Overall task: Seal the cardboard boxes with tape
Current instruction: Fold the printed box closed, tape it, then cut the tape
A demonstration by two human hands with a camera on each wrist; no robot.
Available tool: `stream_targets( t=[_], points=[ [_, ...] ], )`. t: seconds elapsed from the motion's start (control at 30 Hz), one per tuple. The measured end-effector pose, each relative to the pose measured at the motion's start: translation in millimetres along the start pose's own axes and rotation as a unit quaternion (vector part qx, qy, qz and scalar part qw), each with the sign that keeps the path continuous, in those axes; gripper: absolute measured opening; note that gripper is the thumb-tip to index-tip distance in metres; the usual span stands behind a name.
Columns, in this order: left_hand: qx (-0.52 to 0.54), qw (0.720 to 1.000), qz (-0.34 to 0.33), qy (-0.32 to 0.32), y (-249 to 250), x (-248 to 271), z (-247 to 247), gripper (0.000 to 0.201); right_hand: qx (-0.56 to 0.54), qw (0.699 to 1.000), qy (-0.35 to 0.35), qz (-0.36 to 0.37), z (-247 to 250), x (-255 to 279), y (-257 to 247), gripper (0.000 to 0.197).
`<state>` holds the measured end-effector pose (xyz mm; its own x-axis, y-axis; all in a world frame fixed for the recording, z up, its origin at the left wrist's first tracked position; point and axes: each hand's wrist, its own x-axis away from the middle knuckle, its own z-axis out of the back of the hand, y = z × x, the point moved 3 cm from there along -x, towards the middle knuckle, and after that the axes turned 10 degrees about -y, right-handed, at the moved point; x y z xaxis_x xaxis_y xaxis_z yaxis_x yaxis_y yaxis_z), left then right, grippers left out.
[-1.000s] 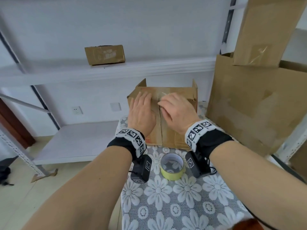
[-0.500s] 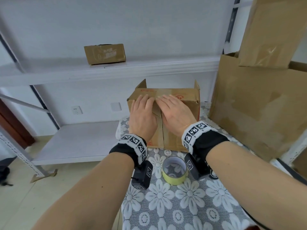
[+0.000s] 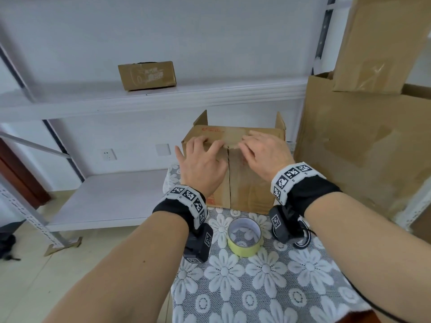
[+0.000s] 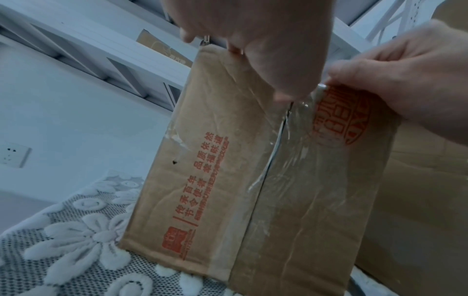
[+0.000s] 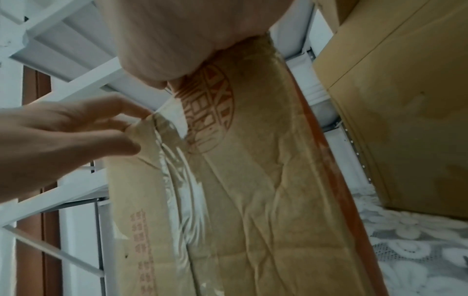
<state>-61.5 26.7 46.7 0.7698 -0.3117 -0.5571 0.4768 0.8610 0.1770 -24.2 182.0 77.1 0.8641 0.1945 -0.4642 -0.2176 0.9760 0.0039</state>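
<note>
A brown cardboard box (image 3: 247, 190) with red print stands on the flowered table. Clear tape (image 4: 291, 160) runs down its front seam and over the top edge. My left hand (image 3: 200, 162) lies on the box's top left, fingers spread on the top face and thumb by the seam. My right hand (image 3: 263, 155) presses flat on the top right, beside the seam. Two flaps stick up at the back corners. A yellow tape roll (image 3: 243, 236) sits on the cloth between my wrists. In the wrist views both hands (image 4: 405, 80) (image 5: 63, 136) touch the taped edge (image 5: 182, 180).
Large cardboard boxes (image 3: 361, 148) lean at the right, close to the box. A small box (image 3: 147, 75) sits on the white metal shelf (image 3: 210, 94) behind. A lower shelf (image 3: 112, 197) lies to the left. The lace cloth (image 3: 256, 287) ends at the table's left edge.
Both hands have slid up from the box's front face to its top edge, and the fingers have spread apart along the top. The tape roll has not moved.
</note>
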Motion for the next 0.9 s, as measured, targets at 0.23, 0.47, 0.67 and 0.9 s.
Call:
stream_targets(
  t=[0.23, 0.47, 0.67, 0.9],
  points=[
    [0.153, 0.977, 0.137, 0.05, 7, -2, 8, 0.051, -0.21, 0.923, 0.06, -0.318, 28, 7, 50, 0.039],
    [0.306, 0.908, 0.261, 0.119, 5, 16, 14, 0.061, -0.6, 0.651, -0.062, -0.461, 17, 1, 44, 0.069],
    [0.436, 0.817, 0.372, 0.065, 7, 30, 11, 0.089, -0.618, 0.647, -0.096, -0.436, 19, 6, 42, 0.014],
    [0.463, 0.826, 0.294, 0.131, 15, 39, 17, 0.085, -0.548, 0.707, 0.007, -0.446, 31, 10, 66, 0.032]
  ],
)
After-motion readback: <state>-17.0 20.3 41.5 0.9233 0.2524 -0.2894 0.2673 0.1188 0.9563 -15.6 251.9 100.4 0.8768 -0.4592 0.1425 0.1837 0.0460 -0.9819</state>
